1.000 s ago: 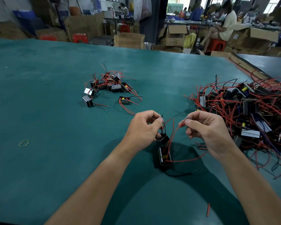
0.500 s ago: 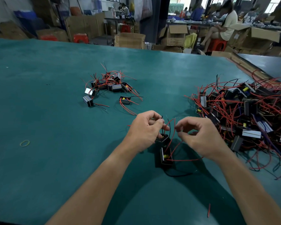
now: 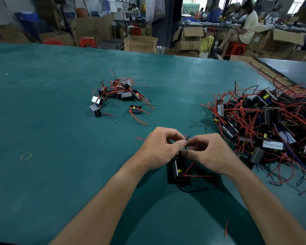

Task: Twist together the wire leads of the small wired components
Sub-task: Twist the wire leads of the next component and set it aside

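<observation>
Pinching leads (image 3: 187,138) together: left hand (image 3: 162,149) and right hand (image 3: 211,152), fingertips touching. Component (image 3: 177,171) hangs below, over table (image 3: 51,121)

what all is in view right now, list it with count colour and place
table: one, teal, fills the foreground
small pile of components: roughly ten, black with red and black wires, far centre-left of the table
large pile of components: many, same colours, right side of the table
component: one visible, black with a yellow part, just below the hands
wire leads: a few, red and black, between the fingertips
rubber band: one, yellowish, left on the table
wire scrap: one, red, near side
cardboard boxes: several, brown, beyond the table
stools: a few, red, among the boxes
people: several, at the back
left hand: pinches the leads
right hand: pinches the leads
</observation>
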